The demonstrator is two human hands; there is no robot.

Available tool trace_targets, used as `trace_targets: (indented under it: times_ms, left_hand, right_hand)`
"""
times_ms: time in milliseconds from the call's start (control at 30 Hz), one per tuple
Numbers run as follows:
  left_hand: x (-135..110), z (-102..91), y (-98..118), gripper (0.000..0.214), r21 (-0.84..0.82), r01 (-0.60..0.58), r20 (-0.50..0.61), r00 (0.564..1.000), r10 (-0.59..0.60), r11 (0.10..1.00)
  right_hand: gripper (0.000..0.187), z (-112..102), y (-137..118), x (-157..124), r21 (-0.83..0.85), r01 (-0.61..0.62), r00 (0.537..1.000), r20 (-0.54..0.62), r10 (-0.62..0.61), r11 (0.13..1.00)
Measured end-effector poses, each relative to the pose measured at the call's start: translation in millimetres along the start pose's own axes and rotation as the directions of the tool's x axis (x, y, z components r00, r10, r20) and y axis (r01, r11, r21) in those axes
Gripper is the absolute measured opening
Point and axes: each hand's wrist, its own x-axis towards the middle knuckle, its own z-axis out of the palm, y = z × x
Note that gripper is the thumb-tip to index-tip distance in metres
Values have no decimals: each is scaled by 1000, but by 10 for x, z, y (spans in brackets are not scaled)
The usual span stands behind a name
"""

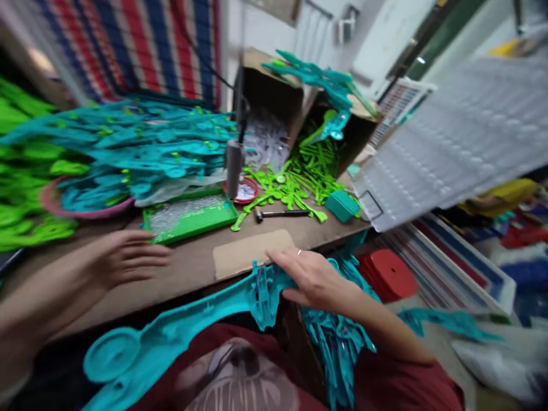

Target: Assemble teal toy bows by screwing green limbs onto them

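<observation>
My right hand [319, 279] grips a long turquoise plastic part [188, 319] near its slotted end, thumb and fingers on either side. The part slants down to the left across my lap, just off the bench edge, and ends in a round disc. My left hand [132, 257] is held over the bench with its fingers stretched out, holding nothing. Close to its fingertips lies a green tray [205, 225] of small shiny metal pieces, too small to make out. A flat piece of cardboard [252, 251] lies in front of my right hand.
A grey cylindrical tool [233, 168] hangs above the bench. Behind are turquoise parts [171, 142], a pink bowl [94, 211], light green pieces [295, 185] spilling from a box, and a black-handled tool [282, 214]. More turquoise parts [338, 348] and a red stool [389, 274] are at right.
</observation>
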Motion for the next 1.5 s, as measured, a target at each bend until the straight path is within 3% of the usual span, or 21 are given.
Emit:
trace_targets:
  times_ms: [33,67,100,133,167,267,367,400,467,533,600,700,800,867,967,1067,1167,1233,1300,1367,1500]
  left_hand:
    - [-13,140,37,66,-108,136,305,947,-97,985]
    - [-7,319,68,70,-151,255,518,843,-143,955]
    - [20,513,94,71,-169,326,661,738,-139,930]
    - [64,698,116,70,-174,353,728,675,-122,919]
    - [118,857,130,68,-194,339,737,670,-92,920]
    - [277,1063,121,55,-236,61,576,813,89,970]
    - [391,871,42,37,-190,-133,355,914,194,973]
    - [422,763,7,32,-140,-206,311,920,240,969]
    - [471,560,-73,30,80,-424,298,874,385,902]
    - [502,436,-153,42,360,-613,380,785,489,704]
    - [532,421,-213,46,538,-666,450,745,492,516]
    - [632,538,-226,25,603,-668,478,741,472,437]
    - [780,612,-160,28,431,-634,505,759,411,642]
    - [841,523,-109,39,305,-539,547,774,318,785]
    - [788,161,-61,49,156,-213,586,806,83,965]
    - [604,-303,-42,33,15,120,559,822,-108,993]
    - [433,-659,-61,26,-54,145,418,902,-109,988]
    - [353,-771,-111,32,-144,158,301,947,-109,977]
    - [274,-733,-180,36,-231,146,195,976,-101,962]
    - [190,-513,-247,36,-279,89,108,992,-61,956]
    - [167,310,-324,28,-318,-46,-2,999,48,947]
  right_hand:
    - [49,-3,-62,130,-13,80,996,42,-80,997]
    - [43,5,-133,254,-32,157,985,77,-154,987]
    - [36,22,-206,365,-53,231,969,100,-225,972]
    - [30,45,-273,455,-73,297,951,109,-288,952]
    - [27,71,-328,522,-93,351,934,105,-342,932]
    - [26,155,-377,572,-134,403,915,69,-397,906]
    - [32,244,-280,484,-152,282,959,46,-279,947]
    - [33,278,-235,451,-156,227,974,32,-225,961]
    - [34,351,-156,410,-175,139,990,9,-140,975]
    - [33,419,-103,407,-200,117,992,-16,-122,973]
    - [31,463,-79,427,-210,165,982,-52,-180,964]
    - [28,456,-73,449,-208,302,925,-171,-338,930]
    - [27,394,-47,409,-187,378,867,-271,-418,907]
    - [33,387,15,345,-143,369,872,-288,-395,919]
    - [43,532,208,250,-60,256,926,-271,-263,965]
    - [43,890,475,277,26,98,975,-202,-91,995]
    - [40,1292,671,489,103,75,993,-98,-65,992]
    - [42,1445,704,693,125,96,995,-31,-93,988]
    - [47,1463,645,905,133,113,994,-18,-112,985]
    - [47,1394,499,1103,183,120,990,-90,-105,976]
    - [35,1290,101,1390,460,160,962,-270,-33,873]
